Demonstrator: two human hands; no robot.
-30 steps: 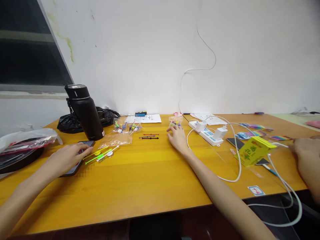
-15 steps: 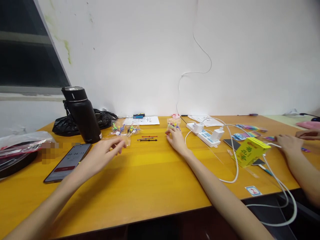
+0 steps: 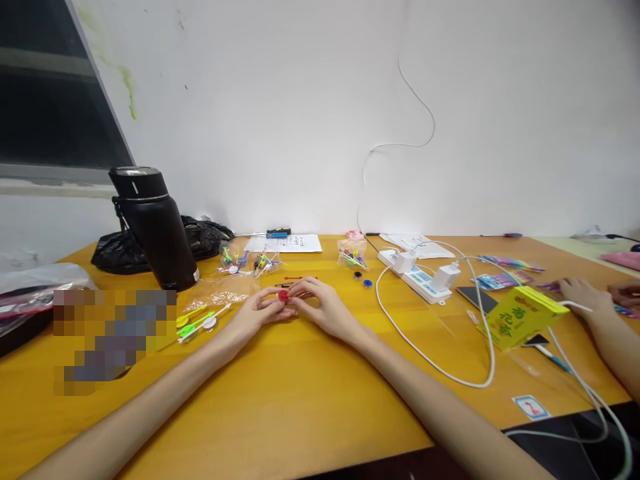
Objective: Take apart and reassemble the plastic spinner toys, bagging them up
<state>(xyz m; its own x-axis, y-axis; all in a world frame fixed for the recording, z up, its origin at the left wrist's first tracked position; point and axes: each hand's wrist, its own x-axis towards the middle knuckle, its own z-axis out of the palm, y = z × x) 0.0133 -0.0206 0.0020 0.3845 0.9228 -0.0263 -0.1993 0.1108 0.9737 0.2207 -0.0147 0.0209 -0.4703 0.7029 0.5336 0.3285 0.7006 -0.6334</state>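
Over the middle of the table, my left hand and my right hand meet at the fingertips. Between them is a small red round plastic piece, pinched by the fingers of both. Just behind the fingers lies a red arrow-shaped piece, with darker arrows beside it partly hidden. Yellow, green and white arrow pieces rest beside my left forearm. A black disc and a blue disc sit beyond my right hand, near a clear bag of coloured parts.
More bagged parts and a screwdriver lie at the back. A black bottle stands left. To the right are a power strip with looping white cables, a yellow box and another person's hand.
Both hands have come together at the middle, my right one leaving the bag. A red round piece now shows between them. Black and blue discs and the bright arrows have come into sight.
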